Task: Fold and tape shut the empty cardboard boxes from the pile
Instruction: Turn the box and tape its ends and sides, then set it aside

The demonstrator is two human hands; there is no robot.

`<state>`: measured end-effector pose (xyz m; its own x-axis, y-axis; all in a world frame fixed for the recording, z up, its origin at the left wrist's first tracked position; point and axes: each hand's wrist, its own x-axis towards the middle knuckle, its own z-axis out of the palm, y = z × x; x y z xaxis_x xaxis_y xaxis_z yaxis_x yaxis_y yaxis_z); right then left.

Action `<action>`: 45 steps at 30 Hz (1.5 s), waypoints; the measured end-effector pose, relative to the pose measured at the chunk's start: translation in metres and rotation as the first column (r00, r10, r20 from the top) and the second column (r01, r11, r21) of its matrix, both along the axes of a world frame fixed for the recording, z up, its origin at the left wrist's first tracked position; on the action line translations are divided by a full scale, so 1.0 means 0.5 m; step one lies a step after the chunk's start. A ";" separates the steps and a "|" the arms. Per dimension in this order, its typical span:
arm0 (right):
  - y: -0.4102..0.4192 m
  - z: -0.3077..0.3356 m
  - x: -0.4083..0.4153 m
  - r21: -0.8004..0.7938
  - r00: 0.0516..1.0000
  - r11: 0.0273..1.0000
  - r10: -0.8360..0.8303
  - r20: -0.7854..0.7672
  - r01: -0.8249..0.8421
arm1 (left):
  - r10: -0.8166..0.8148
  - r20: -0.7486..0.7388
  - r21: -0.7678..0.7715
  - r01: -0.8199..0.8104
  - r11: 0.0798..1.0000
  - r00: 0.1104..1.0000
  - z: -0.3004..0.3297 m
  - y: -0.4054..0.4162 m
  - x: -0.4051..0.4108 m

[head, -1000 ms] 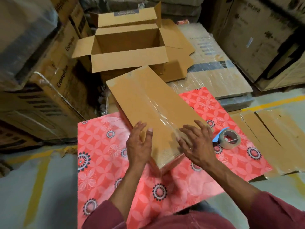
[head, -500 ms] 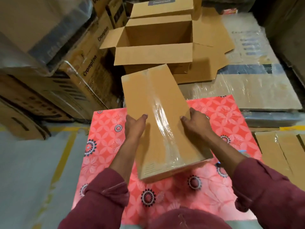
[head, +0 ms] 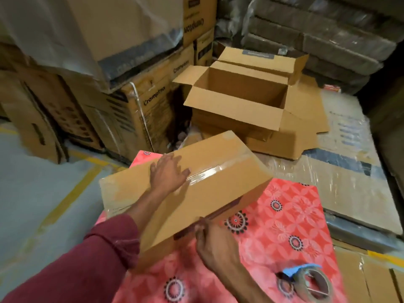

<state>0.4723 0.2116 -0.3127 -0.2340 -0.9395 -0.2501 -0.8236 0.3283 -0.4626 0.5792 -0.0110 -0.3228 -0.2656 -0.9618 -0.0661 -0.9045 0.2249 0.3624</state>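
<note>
The left hand [head: 168, 171] lay flat on top of the taped box [head: 196, 189], fingers straight and spread, fingertips reaching the glossy strip of clear tape [head: 209, 172] that ran along the box's top seam; its forearm, in a maroon sleeve [head: 91, 259], crossed the near left part of the lid. The right hand [head: 215, 239] met the box at its near lower edge, fingers curled against the cardboard there, though blur left it unclear whether they actually gripped that edge. The box sat slantwise on the red floral cloth [head: 284, 215], its far left corner overhanging the cloth's edge and its right corner pointing toward the stack behind. A tape roll [head: 310, 283] with a blue tab rested on the cloth near the right forearm, well apart from the box. Beyond the box stood an open empty carton [head: 240, 99] on flattened cardboard, flaps out. Printed cartons [head: 140, 110] walled the left side, with bare grey floor [head: 43, 193] between them and the cloth.
</note>
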 end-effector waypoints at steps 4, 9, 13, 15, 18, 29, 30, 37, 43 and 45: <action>-0.096 -0.006 -0.168 -0.246 0.976 0.951 -0.207 -0.061 0.186 | -0.090 -0.181 -0.075 0.077 0.994 0.979 -0.015 0.173 -0.015; -0.200 -0.028 -0.331 -0.108 0.920 0.954 -0.300 -0.252 0.281 | -0.190 -0.074 -0.103 0.182 0.978 0.979 -0.093 0.294 -0.028; -0.200 -0.053 -0.364 -0.056 0.922 0.926 -0.378 -0.089 0.374 | -0.307 -0.015 -0.191 0.299 0.935 0.952 -0.115 0.282 -0.009; -0.185 -0.054 -0.346 -0.059 0.903 0.909 -0.417 -0.106 0.413 | -0.334 -0.038 -0.230 0.317 0.920 0.942 -0.121 0.259 0.011; -0.154 -0.046 -0.309 -0.044 0.857 0.882 -0.467 -0.220 0.469 | -0.378 -0.088 -0.266 0.344 0.900 0.921 -0.127 0.195 0.071; 0.021 0.038 -0.080 0.167 0.903 0.941 -0.215 -0.372 0.293 | -0.628 0.035 -0.243 0.616 0.749 0.777 -0.086 -0.006 0.283; 0.036 0.048 -0.046 0.207 0.910 0.944 -0.163 -0.381 0.256 | -0.626 0.057 -0.249 0.618 0.745 0.778 -0.085 -0.016 0.294; 0.069 0.110 0.120 0.515 0.996 0.857 0.041 -0.075 0.004 | -0.301 -0.399 -0.490 0.076 0.868 0.866 -0.122 0.044 0.328; 0.010 0.121 0.056 0.255 0.983 0.967 -0.030 0.182 -0.017 | 0.237 -0.759 0.051 -0.307 0.950 0.607 -0.120 0.343 0.263; -0.034 0.104 0.003 0.072 0.991 0.990 -0.123 0.047 0.119 | 0.434 -0.735 0.300 -0.325 0.897 0.520 -0.129 0.397 0.241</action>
<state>0.4740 0.1945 -0.2609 -0.3303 -0.8853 -0.3274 -0.7517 0.4565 -0.4760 0.6998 0.1875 -0.3872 0.1223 -0.9835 -0.1333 -0.2572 -0.1611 0.9528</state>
